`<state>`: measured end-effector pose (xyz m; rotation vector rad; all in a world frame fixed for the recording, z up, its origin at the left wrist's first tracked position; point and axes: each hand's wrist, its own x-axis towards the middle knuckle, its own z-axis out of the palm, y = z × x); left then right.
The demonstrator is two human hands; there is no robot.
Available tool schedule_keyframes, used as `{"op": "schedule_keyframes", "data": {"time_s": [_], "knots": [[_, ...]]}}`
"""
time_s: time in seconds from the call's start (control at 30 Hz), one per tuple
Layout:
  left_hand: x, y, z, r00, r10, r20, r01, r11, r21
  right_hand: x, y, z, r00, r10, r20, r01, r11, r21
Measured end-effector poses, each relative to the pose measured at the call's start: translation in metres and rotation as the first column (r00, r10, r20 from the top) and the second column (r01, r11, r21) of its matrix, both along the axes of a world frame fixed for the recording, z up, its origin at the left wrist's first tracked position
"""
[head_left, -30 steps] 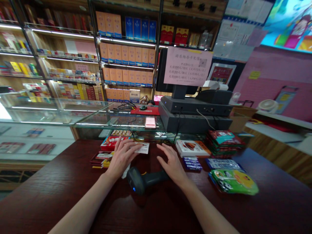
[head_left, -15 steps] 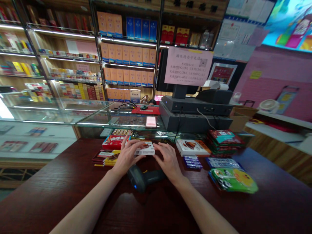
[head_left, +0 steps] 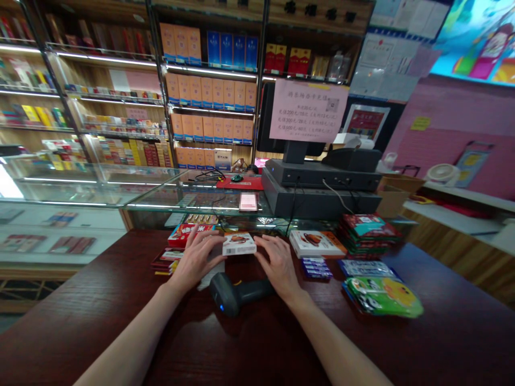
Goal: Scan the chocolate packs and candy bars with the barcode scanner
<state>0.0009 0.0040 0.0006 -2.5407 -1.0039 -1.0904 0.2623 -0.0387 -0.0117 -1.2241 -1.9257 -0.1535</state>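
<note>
The left hand (head_left: pixel 196 257) and right hand (head_left: pixel 277 264) stand with fingers curved at opposite ends of the white box (head_left: pixel 240 244), located beyond the scanner (head_left: pixel 230 296); whether either hand grips it cannot be determined.

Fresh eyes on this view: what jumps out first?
Probably the pink sign on the monitor, right of centre, and the bright screen in the top right corner. Next, the small white box mid-picture, between the left hand and right hand, with a dark scanner showing a blue light nearer the camera. The green packet also stands out on the dark counter, at right.
</note>
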Motion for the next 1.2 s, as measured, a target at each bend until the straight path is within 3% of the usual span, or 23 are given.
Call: {"op": "schedule_keyframes", "data": {"time_s": [0.2,0.33,0.47,0.67,0.77,1.2], "knots": [[0.000,0.002,-0.002,0.999,-0.021,0.033,0.020,1.000,0.010,-0.002,-0.002,-0.002,1.000,0.012,-0.005,-0.012,1.000,0.018],[0.000,0.008,-0.008,0.991,0.038,0.127,-0.039,0.999,0.003,-0.001,-0.013,0.006,0.993,0.114,0.013,-0.114,0.994,-0.003],[0.000,0.012,-0.011,0.976,0.081,0.204,-0.079,0.997,-0.021,0.008,-0.029,0.020,0.951,0.296,0.086,-0.287,0.953,-0.100],[0.000,0.013,-0.013,0.976,0.093,0.198,-0.090,0.996,-0.023,0.010,-0.044,0.027,0.901,0.425,0.093,-0.347,0.831,-0.435],[0.000,0.013,-0.014,0.978,0.095,0.185,-0.092,0.995,-0.024,0.005,-0.044,0.021,0.879,0.462,0.120,-0.347,0.791,-0.503],[0.001,0.012,-0.015,0.985,0.072,0.160,-0.067,0.997,-0.034,-0.001,-0.042,0.012,0.889,0.441,0.125,-0.336,0.813,-0.476]]}}
